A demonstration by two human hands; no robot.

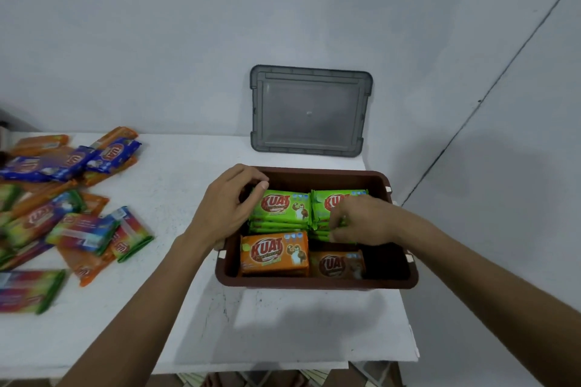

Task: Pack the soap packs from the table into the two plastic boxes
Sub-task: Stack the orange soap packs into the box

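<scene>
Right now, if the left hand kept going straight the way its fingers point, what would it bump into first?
Probably the left green soap stack in the brown box. The left hand points at it and may already touch it; depth is unclear.

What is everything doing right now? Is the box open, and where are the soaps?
Box: open, partly filled.
Lid: off, leaning against the wall.
Left green stack: in the box's back, left hand holds its far corner.
Right green stack: beside it, right hand grips it.
Orange packs: lying in the box's front.
Loose packs: heaped on the table, unpacked.
</scene>
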